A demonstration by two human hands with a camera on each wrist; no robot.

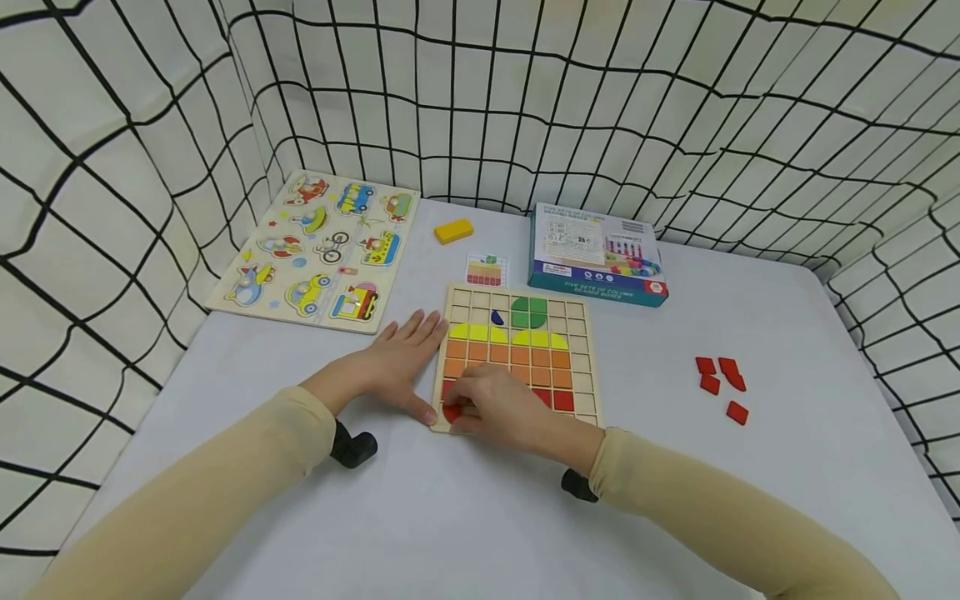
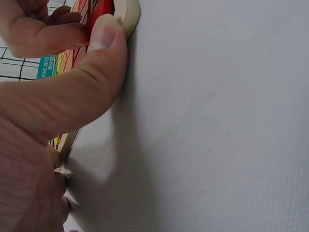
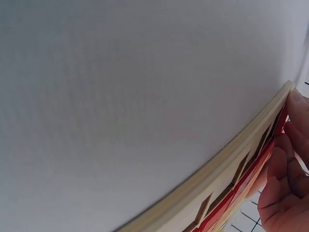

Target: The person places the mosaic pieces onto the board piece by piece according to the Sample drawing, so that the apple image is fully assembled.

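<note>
A wooden grid board (image 1: 587,367) lies flat, with green, yellow, orange and red tiles in its cells. My left hand (image 1: 397,362) rests beside its left edge, fingers spread, thumb on the near left corner. My right hand (image 1: 498,408) reaches over the lower rows with curled fingers, its fingertips at a red rounded tile (image 1: 452,412) by that corner. In the left wrist view the red tile (image 2: 99,12) shows between the left thumb and the right fingertips. The right wrist view has the right hand (image 3: 287,188) against the red tile's edge, partly hidden.
Loose red tiles (image 1: 707,384) lie to the right. Behind the board are a small pattern card (image 1: 486,270), a yellow block (image 1: 453,231) and a boxed bead set (image 1: 596,254). A vehicle puzzle board (image 1: 322,250) lies back left. Black netting (image 1: 480,92) encloses the table.
</note>
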